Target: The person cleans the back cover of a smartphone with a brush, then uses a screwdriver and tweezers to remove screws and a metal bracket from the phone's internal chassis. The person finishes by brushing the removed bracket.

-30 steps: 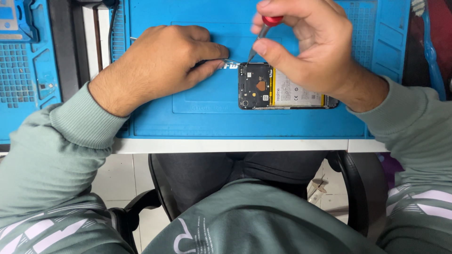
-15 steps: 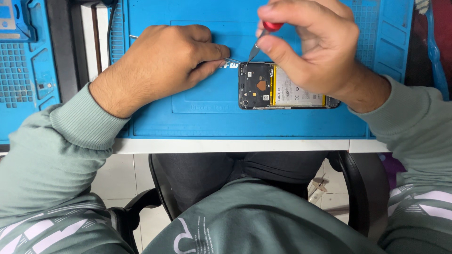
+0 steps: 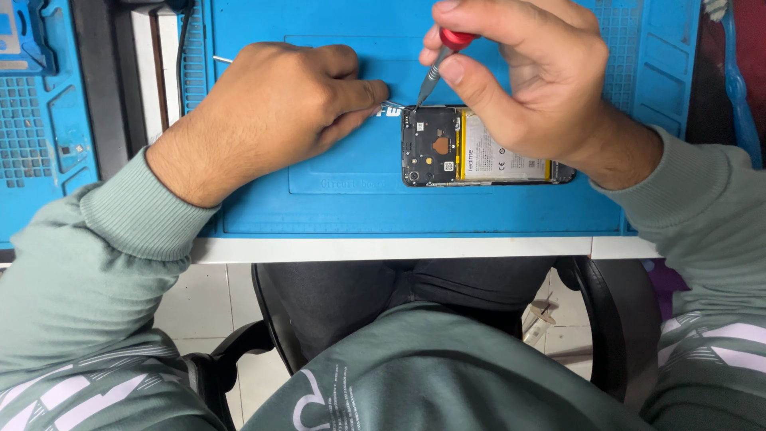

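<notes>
An opened phone lies back-up on a blue work mat, its black inner frame and yellow-edged battery exposed. My right hand pinches a small red-capped screwdriver, whose tip rests at the phone's top left corner. My left hand is closed around thin metal tweezers, whose tips point at that same corner. A bit of the tweezers' back end sticks out past my knuckles. My right hand covers the phone's far right part.
A second blue mat with small compartments lies at the left, past a dark gap. The white table edge runs below the mat. A blue brush handle stands at the far right. My lap and a black chair are beneath.
My right hand and the screwdriver have shifted slightly up and left over the phone's corner. My left hand with the tweezers has stayed put.
</notes>
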`<move>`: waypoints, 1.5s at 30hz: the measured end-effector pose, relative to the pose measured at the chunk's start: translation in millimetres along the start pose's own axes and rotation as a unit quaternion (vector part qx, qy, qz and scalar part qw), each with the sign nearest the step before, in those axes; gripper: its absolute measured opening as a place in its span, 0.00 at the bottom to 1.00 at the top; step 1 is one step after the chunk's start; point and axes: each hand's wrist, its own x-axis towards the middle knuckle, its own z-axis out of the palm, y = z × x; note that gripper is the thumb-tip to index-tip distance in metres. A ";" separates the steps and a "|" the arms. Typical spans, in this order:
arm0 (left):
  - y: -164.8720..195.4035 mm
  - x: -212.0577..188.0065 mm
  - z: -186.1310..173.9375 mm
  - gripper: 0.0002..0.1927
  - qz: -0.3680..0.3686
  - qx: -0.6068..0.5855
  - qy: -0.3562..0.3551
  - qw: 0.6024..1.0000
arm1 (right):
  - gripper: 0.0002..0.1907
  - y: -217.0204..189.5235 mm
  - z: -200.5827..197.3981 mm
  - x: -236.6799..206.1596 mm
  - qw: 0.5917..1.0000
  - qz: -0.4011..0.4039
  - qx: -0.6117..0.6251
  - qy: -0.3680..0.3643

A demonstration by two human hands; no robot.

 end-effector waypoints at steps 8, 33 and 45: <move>-0.9 -0.9 -2.1 0.09 0.006 0.019 -0.001 1.000 | 0.14 -2.1 -0.7 -2.9 1.000 0.011 -0.002 0.007; 13.3 4.8 -14.1 0.13 0.066 0.187 -0.018 0.980 | 0.16 -14.5 2.5 14.6 0.995 -0.040 -0.094 -0.015; 19.2 13.2 -19.2 0.10 0.070 0.218 -0.040 0.973 | 0.16 -8.3 2.2 9.6 1.000 0.002 0.001 -0.006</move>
